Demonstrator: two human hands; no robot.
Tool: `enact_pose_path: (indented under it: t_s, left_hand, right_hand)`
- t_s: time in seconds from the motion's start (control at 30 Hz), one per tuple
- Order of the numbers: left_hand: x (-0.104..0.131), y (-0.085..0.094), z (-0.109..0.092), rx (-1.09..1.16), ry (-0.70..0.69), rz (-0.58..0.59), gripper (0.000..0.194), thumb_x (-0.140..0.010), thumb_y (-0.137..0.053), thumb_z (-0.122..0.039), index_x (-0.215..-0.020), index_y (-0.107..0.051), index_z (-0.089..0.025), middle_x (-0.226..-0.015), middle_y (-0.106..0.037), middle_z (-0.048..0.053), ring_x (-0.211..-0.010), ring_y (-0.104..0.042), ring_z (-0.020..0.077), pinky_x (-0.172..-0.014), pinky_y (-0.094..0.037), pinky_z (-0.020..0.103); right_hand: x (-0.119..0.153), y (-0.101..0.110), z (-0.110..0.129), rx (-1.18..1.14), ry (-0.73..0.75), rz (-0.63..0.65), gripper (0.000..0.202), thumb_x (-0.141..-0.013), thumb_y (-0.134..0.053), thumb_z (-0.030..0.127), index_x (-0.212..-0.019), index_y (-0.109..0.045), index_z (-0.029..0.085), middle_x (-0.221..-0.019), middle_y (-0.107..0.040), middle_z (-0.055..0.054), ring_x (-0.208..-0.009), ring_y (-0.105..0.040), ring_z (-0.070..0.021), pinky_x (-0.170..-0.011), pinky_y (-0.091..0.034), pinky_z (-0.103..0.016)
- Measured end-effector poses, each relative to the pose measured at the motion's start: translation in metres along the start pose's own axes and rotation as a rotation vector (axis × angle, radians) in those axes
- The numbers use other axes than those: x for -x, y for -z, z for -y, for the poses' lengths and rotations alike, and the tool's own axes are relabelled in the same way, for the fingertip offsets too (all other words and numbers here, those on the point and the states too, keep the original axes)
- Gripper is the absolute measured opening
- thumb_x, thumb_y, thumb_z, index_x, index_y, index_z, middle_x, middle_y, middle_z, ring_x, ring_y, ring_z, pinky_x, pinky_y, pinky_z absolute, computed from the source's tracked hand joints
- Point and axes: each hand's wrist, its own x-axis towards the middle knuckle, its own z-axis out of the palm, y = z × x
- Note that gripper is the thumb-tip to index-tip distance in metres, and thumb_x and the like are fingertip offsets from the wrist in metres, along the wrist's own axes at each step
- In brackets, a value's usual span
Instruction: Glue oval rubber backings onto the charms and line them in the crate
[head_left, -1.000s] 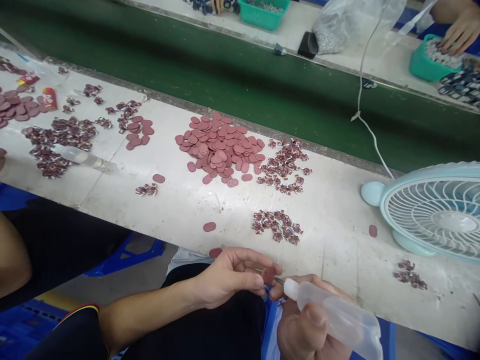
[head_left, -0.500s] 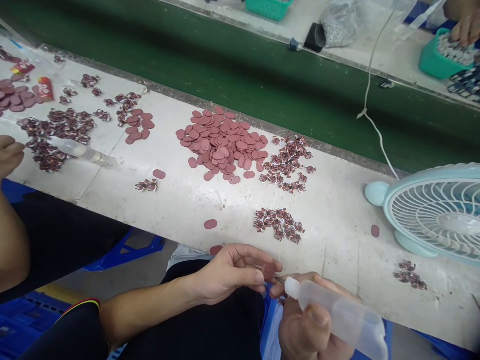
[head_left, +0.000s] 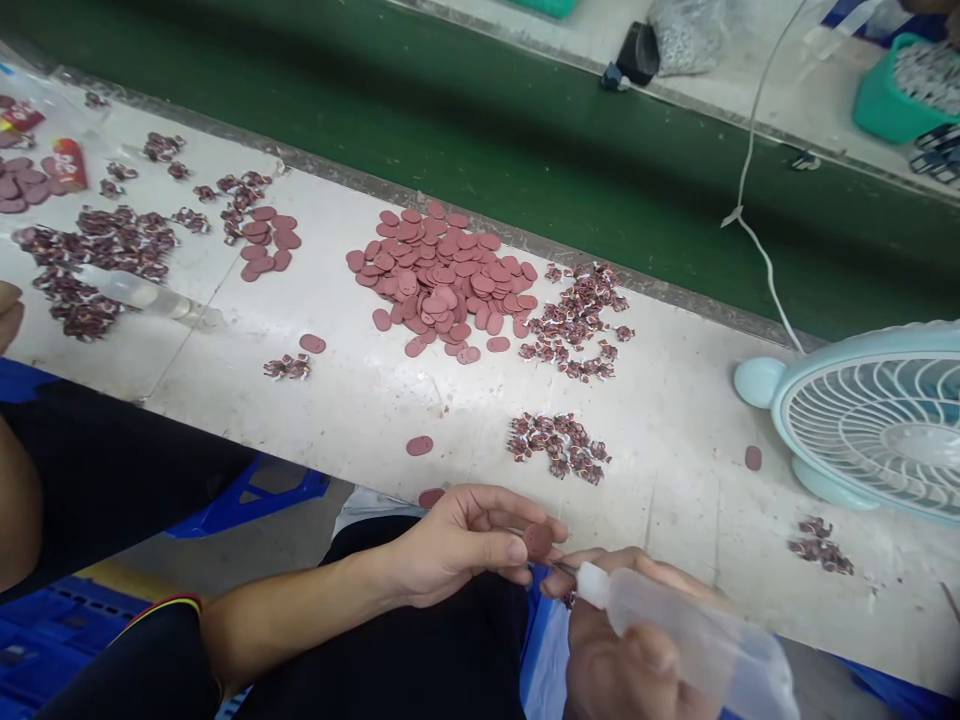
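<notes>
My left hand (head_left: 480, 540) pinches a reddish-brown oval disc (head_left: 538, 541) between thumb and fingers, near the table's front edge. A translucent squeeze bottle (head_left: 682, 625) with a white cap and thin metal tip lies in the grip of my right hand (head_left: 630, 640). The tip points at the disc's lower edge; whether it touches I cannot tell. A small brown piece shows partly under my right fingers. Beyond my hands lie a large heap of the same oval discs (head_left: 442, 285) and two clusters of small brown-and-white figure-like pieces (head_left: 559, 445).
A light-blue fan (head_left: 877, 410) stands at the right, its white cord (head_left: 765, 260) running upward. At the left, another squeeze bottle (head_left: 142, 292) lies beside more brown pieces (head_left: 105, 260), near a co-worker's hand (head_left: 9, 315). A green basket (head_left: 885, 105) stands on the far bench.
The squeeze bottle and my right hand have shifted slightly right and down, away from the disc. The disc now shows more of its face. The whole view has shifted a little.
</notes>
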Motion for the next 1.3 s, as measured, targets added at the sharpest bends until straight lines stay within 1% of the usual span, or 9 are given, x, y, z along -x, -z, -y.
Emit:
enact_pose_path:
  t_s: [0.13,0.23,0.43,0.5,0.57,0.67,0.77,1.1,1.3]
  left_hand:
    - [0.001,0.000,-0.004,0.017,-0.010,0.016,0.026,-0.082,-0.083,-0.017,-0.107,-0.078,-0.022,-0.119,-0.078,0.011,-0.103,-0.077,0.0226,-0.076,-0.060,0.021]
    - [0.001,0.001,-0.007,0.019,-0.009,0.006,0.025,-0.082,-0.083,-0.017,-0.106,-0.078,-0.021,-0.118,-0.078,0.011,-0.103,-0.077,0.0224,-0.077,-0.059,0.021]
    - [0.005,0.010,-0.015,0.024,-0.033,-0.063,0.023,-0.082,-0.083,-0.018,-0.104,-0.079,-0.022,-0.116,-0.079,0.008,-0.102,-0.077,0.0213,-0.075,-0.059,0.019]
    - [0.006,0.014,-0.018,0.007,-0.038,-0.082,0.024,-0.083,-0.083,-0.017,-0.105,-0.079,-0.022,-0.117,-0.079,0.008,-0.104,-0.077,0.0219,-0.076,-0.059,0.019]
    - [0.007,0.016,-0.020,-0.006,-0.044,-0.098,0.023,-0.084,-0.081,-0.017,-0.106,-0.078,-0.021,-0.118,-0.078,0.009,-0.105,-0.077,0.0223,-0.077,-0.059,0.020]
    - [0.008,0.017,-0.022,-0.016,-0.056,-0.106,0.022,-0.085,-0.080,-0.016,-0.106,-0.078,-0.021,-0.119,-0.078,0.009,-0.104,-0.077,0.0220,-0.076,-0.059,0.020]
    - [0.009,0.015,-0.022,-0.021,-0.061,-0.106,0.021,-0.085,-0.080,-0.017,-0.106,-0.078,-0.021,-0.118,-0.078,0.009,-0.103,-0.077,0.0211,-0.076,-0.059,0.019]
    - [0.008,0.016,-0.020,-0.006,-0.061,-0.153,0.023,-0.081,-0.083,-0.018,-0.104,-0.080,-0.019,-0.115,-0.080,0.010,-0.099,-0.078,0.0216,-0.075,-0.059,0.019]
    - [0.006,0.016,-0.018,-0.061,-0.058,-0.166,0.022,-0.082,-0.083,-0.021,-0.104,-0.081,-0.021,-0.118,-0.079,0.010,-0.100,-0.078,0.0219,-0.075,-0.059,0.019]
  right_hand:
    - [-0.025,0.052,-0.020,-0.848,-0.445,-0.023,0.027,-0.089,-0.059,0.044,-0.109,-0.062,0.026,-0.078,-0.057,0.000,-0.061,-0.057,-0.0158,-0.046,-0.049,-0.029]
    - [-0.056,0.092,-0.054,-2.079,-1.065,0.078,0.034,-0.074,-0.070,0.010,-0.104,-0.062,0.024,-0.075,-0.049,0.004,-0.067,-0.048,-0.0112,-0.046,-0.044,-0.016]
    - [-0.066,0.113,-0.078,-2.334,-1.165,0.340,0.037,-0.074,-0.057,-0.010,-0.095,-0.062,0.021,-0.073,-0.048,0.008,-0.054,-0.047,-0.0048,-0.033,-0.036,-0.006]
    - [-0.052,0.100,-0.067,-1.998,-0.974,0.316,0.034,-0.079,-0.060,-0.006,-0.101,-0.066,0.020,-0.073,-0.048,0.008,-0.049,-0.042,-0.0033,-0.030,-0.027,-0.006]
    - [-0.040,0.083,-0.058,-1.290,-0.676,0.218,0.028,-0.087,-0.061,0.001,-0.106,-0.068,0.021,-0.072,-0.050,0.007,-0.048,-0.041,-0.0046,-0.032,-0.032,-0.011]
    - [-0.040,0.054,-0.056,-0.045,-0.284,0.217,0.030,-0.092,-0.065,0.015,-0.121,-0.070,0.023,-0.082,-0.061,0.001,-0.067,-0.056,-0.0118,-0.059,-0.052,-0.023]
    - [-0.056,0.034,-0.064,0.748,-0.067,0.365,0.035,-0.094,-0.062,0.031,-0.127,-0.070,0.023,-0.104,-0.070,-0.009,-0.091,-0.064,-0.0236,-0.084,-0.053,-0.040]
    - [-0.056,0.038,-0.052,0.932,-0.054,0.482,0.026,-0.095,-0.060,0.044,-0.103,-0.074,0.023,-0.090,-0.066,-0.004,-0.076,-0.062,-0.0193,-0.070,-0.050,-0.034]
    - [-0.037,0.048,-0.043,0.628,-0.431,0.321,0.037,-0.085,-0.074,0.053,-0.101,-0.073,0.019,-0.077,-0.069,-0.003,-0.062,-0.060,-0.0169,-0.054,-0.049,-0.028]
